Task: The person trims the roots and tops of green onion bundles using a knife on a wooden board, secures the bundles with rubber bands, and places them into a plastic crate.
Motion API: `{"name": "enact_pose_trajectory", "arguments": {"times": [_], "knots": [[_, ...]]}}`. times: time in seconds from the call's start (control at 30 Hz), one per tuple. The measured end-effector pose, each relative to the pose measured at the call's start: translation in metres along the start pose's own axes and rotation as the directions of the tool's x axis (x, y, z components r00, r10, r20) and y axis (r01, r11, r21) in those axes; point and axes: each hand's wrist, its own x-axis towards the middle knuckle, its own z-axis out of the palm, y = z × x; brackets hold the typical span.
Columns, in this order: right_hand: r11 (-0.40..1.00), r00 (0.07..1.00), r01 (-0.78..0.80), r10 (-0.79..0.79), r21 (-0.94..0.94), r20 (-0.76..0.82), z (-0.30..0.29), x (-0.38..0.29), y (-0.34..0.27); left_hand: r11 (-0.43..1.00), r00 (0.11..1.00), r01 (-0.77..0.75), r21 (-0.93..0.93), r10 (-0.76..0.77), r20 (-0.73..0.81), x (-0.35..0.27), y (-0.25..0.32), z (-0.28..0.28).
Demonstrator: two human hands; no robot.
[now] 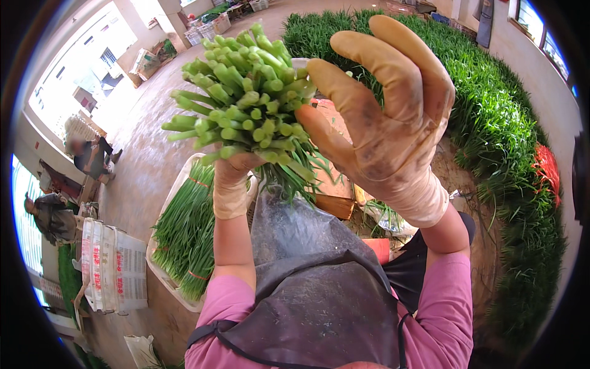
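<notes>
A thick bunch of chive-like greens (249,99) is upheld in front of me, its pale cut stem ends facing the camera and its narrow leaves hanging below. My left hand (235,170), in a pale rubber glove, grips it from beneath; most of those fingers are hidden behind the stems. At the bunch's right side is my right hand (387,106), in a stained tan rubber glove with its fingers spread. Its thumb and index fingertips are close to the outer stems; whether they touch cannot be told. A dark apron (322,286) covers my lap.
A white plastic basket (154,263) at my left holds banded bundles of greens (186,230). Farther left stand stacked white crates (115,267). Loose greens (498,120) line the right wall, with red ties (546,170) on them. A person (92,154) sits at far left.
</notes>
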Motion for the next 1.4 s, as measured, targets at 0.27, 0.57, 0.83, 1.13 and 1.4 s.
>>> {"name": "enact_pose_trajectory", "arguments": {"times": [0.27, 0.57, 0.83, 1.13, 1.4], "knots": [[0.979, 0.998, 0.036, -0.046, -0.202, -0.045, 0.016, -0.021, 0.012, 0.921, 0.995, -0.1, 0.376, 0.082, 0.065, -0.002, -0.001, 0.024], [0.875, 0.666, -0.3, 0.477, -0.379, 0.574, -0.005, -0.184, 0.089, 0.998, 0.993, -0.014, 0.06, 0.021, -0.115, 0.004, 0.003, 0.027], [0.923, 0.96, -0.134, 0.031, 0.362, 0.278, -0.03, -0.029, 0.044, 0.931, 0.963, -0.19, 0.312, 0.238, -0.125, 0.04, 0.019, 0.038], [0.925, 0.969, 0.201, -0.236, 0.322, 0.073, 0.024, -0.048, 0.069, 0.924, 0.98, -0.169, 0.344, 0.195, -0.044, 0.038, 0.006, 0.045], [0.816, 0.714, -0.539, 0.311, 0.209, 0.628, -0.01, -0.103, 0.126, 0.988, 0.984, 0.075, 0.135, -0.051, -0.171, 0.023, -0.018, 0.038]]}}
